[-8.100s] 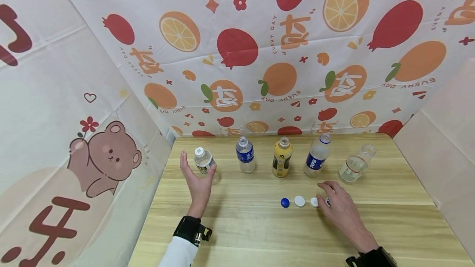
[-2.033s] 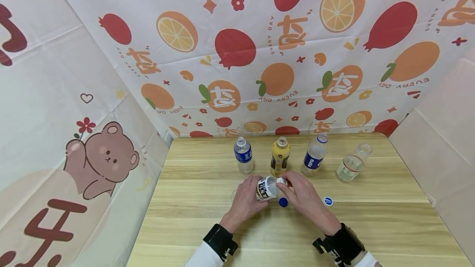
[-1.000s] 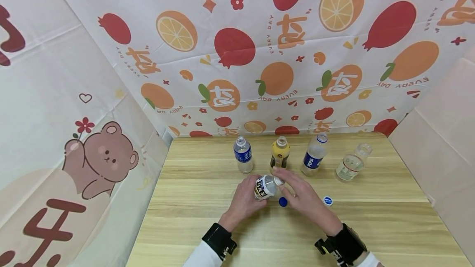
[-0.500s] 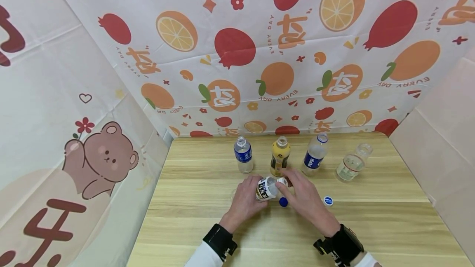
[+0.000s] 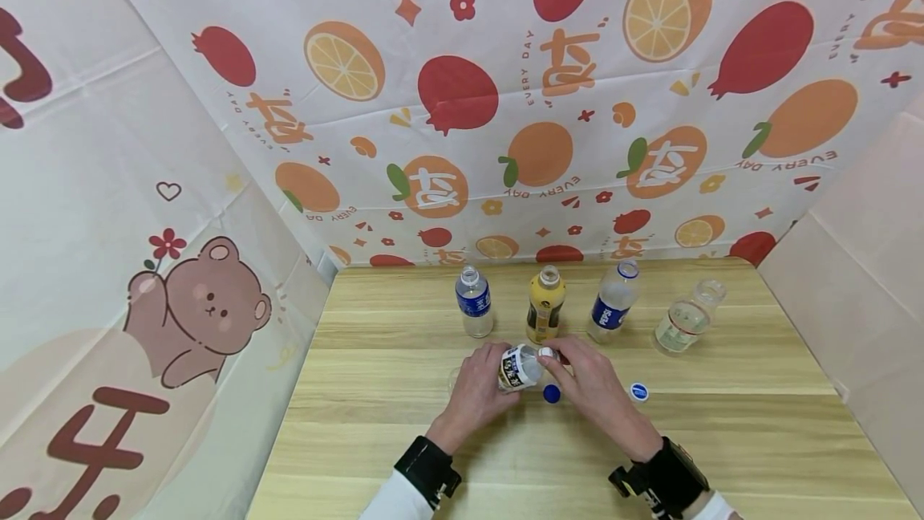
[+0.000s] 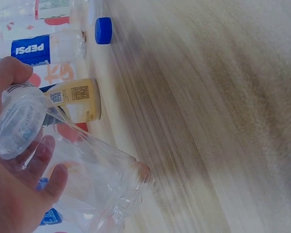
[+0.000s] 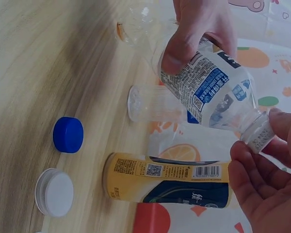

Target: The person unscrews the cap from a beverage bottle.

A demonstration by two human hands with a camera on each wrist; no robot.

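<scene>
My left hand (image 5: 476,383) grips a clear plastic bottle (image 5: 521,367) with a black and white label, its body tilted and its neck pointing right. The right hand (image 5: 595,387) pinches the white cap (image 7: 260,135) on its neck between thumb and fingers. In the left wrist view, the thumb and fingers wrap round the clear body, and the bottle's base (image 6: 128,194) extends past the palm. A blue cap (image 5: 552,394) lies on the table just below the bottle's neck. In the right wrist view, a white cap (image 7: 58,192) lies beside it.
Across the back stand several capless bottles: a blue-labelled one (image 5: 473,303), a yellow one (image 5: 545,307), a Pepsi one (image 5: 613,301) and a wide-necked clear one (image 5: 682,326). A blue-and-white cap (image 5: 638,392) lies right of my right hand. Patterned cloth (image 5: 462,167) hangs behind the table.
Since the oldest frame, the left hand has taken the bottle from the left to mid-table, and the right hand has moved left to its cap. Lately the right fingers loosened, then pinched the cap again.
</scene>
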